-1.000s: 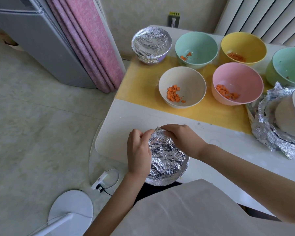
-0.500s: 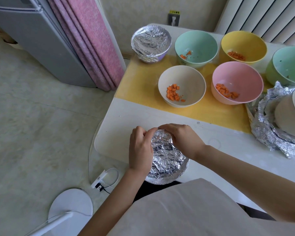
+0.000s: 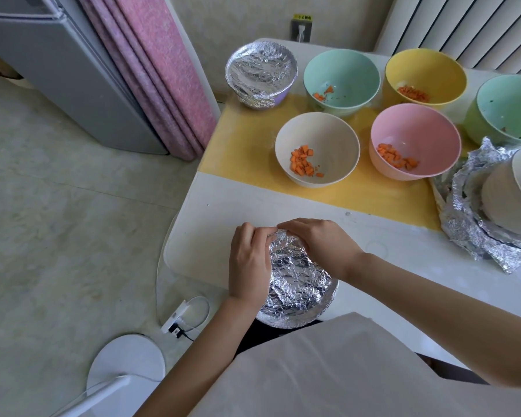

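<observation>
right at the near edge of the white table (image 3: 205,236) sits the foil-covered bowl (image 3: 298,284), its near rim hanging a little past the table's edge toward the person. the left hand (image 3: 248,266) lies along the bowl's left side with fingers curled over the far-left rim, pinching the foil there. the right hand (image 3: 321,245) comes across from the right, fingers bent down over the far rim and pressing the foil onto it; the fingertips of both hands meet at the far edge. the foil across the top is wrinkled and dips slightly inward.

beyond the hands a bare strip of white tabletop runs to the edge of the yellow mat (image 3: 247,145). on the mat, the cream bowl (image 3: 337,139) holding carrot cubes (image 3: 303,162) stands nearest, with the pink bowl (image 3: 418,130) just beside it to the right. further back stand a second foil-wrapped bowl (image 3: 260,70), a teal bowl (image 3: 343,70) and a yellow bowl (image 3: 427,73). to the right, well apart from the hands, a heap of crumpled foil (image 3: 478,242) lies round stacked white bowls. left of the table's rounded corner the floor drops away, with a power strip (image 3: 175,320) below
</observation>
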Available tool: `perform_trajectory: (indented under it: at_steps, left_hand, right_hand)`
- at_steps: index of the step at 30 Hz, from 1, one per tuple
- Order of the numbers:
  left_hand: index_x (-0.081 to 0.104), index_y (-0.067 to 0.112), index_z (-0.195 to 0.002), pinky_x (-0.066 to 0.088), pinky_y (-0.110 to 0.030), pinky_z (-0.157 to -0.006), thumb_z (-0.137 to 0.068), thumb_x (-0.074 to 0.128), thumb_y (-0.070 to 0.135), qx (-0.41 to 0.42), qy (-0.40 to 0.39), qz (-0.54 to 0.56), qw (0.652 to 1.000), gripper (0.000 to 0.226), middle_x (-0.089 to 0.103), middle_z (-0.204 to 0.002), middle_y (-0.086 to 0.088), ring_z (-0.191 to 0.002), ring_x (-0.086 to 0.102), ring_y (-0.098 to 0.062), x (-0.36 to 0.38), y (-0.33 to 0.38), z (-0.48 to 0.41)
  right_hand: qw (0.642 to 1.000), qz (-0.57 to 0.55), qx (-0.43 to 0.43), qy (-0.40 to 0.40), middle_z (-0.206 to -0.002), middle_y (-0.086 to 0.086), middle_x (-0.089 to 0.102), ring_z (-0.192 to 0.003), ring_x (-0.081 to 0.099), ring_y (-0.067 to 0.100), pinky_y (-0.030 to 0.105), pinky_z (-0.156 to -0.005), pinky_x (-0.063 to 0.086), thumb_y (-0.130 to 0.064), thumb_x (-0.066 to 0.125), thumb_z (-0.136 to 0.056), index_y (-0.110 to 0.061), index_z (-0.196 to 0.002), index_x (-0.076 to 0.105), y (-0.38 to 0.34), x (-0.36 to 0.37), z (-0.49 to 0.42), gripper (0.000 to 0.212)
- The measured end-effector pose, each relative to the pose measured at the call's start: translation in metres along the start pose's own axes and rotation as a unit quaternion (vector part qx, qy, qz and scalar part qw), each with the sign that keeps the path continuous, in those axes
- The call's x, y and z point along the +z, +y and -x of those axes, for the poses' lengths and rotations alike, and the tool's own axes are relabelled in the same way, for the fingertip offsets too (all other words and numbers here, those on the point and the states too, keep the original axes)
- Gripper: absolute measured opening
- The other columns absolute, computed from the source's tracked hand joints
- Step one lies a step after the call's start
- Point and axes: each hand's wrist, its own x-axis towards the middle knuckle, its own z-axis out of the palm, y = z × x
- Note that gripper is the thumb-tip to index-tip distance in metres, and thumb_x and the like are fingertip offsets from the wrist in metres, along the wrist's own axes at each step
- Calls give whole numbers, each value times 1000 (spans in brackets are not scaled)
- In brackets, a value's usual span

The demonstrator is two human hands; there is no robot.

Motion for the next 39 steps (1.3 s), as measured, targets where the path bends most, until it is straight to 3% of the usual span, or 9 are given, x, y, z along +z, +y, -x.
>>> perform_trajectory:
  at_steps: [7, 11, 19, 22, 25, 31, 33, 35, 39]
  left_hand:
    - [64, 7, -98, 42, -29, -71, -92, 47, 14, -16, 16, 28, 999, 20, 49, -83, -5, -79, 47, -19, -3, 1, 3]
    - [55, 16, -105, 46, -26, -77, -91, 49, 17, -39, 7, 71, 997, 15, 54, -90, -1, -84, 53, -15, -6, 1, 3]
    - [65, 5, -99, 43, -21, -72, -94, 44, 19, -101, 25, 90, 991, 25, 56, -88, -6, -80, 53, -13, -5, 0, 9]
    - [64, 5, -99, 43, -24, -73, -97, 41, 24, -75, 23, 91, 993, 30, 56, -86, -8, -79, 53, -16, -2, 3, 6]
    - [60, 9, -102, 45, -28, -72, -99, 37, 25, -49, 21, 87, 995, 28, 54, -87, -8, -79, 54, -19, 0, 3, 7]
    - [55, 14, -105, 45, -30, -74, -97, 40, 16, -57, 16, 91, 994, 17, 52, -89, -7, -80, 53, -18, 2, 3, 13]
    - [54, 15, -104, 45, -25, -78, -100, 36, 24, -65, 18, 91, 994, 20, 51, -91, -6, -83, 52, -17, 0, 4, 14]
    - [53, 14, -102, 42, -23, -81, -99, 37, 22, -80, 21, 89, 993, 18, 50, -94, -5, -87, 51, -17, -1, 3, 16]
    - [54, 13, -100, 41, -24, -76, -95, 40, 16, -100, 6, 72, 992, 15, 52, -94, -6, -85, 50, -17, -3, -1, 14]
  right_hand:
    - [999, 1, -30, 14, -92, 0, 72, -76, 70, 17, 26, -60, 56, 18, 68, -60, -12, -108, 66, 1, 2, 0, 56]
    - [999, 15, -41, 14, -93, 0, 72, -75, 70, 18, 26, -58, 55, 16, 70, -62, -11, -108, 66, 1, 3, 0, 54]
    - [1000, -6, 23, -14, -116, 5, 65, -102, 63, 26, 35, -81, 53, -7, 53, -93, -13, -125, 57, 9, -3, 0, 33]
    - [998, -23, 11, -59, -129, 4, 58, -114, 57, 22, 34, -90, 48, 7, 47, -87, -17, -135, 48, 3, -8, -2, 54]
    - [996, -48, 17, -74, -123, 3, 62, -107, 60, 24, 36, -87, 48, 19, 41, -72, -17, -129, 54, 2, -9, -3, 68]
    - [994, -79, 0, -74, -114, 5, 65, -102, 62, 24, 34, -87, 48, 16, 43, -79, -13, -121, 58, 3, -4, -3, 53]
    - [992, -111, 6, -64, -117, 4, 64, -105, 61, 22, 30, -90, 46, -2, 45, -95, -11, -123, 56, 3, -5, -2, 31]
    - [987, -146, 48, -56, -123, 4, 61, -109, 59, 21, 25, -92, 43, -19, 41, -99, -10, -127, 54, 2, -7, -1, 31]
    - [988, -132, 65, -57, -114, 4, 67, -101, 64, 22, 21, -86, 42, -14, 43, -99, -11, -122, 58, 4, -8, 4, 28]
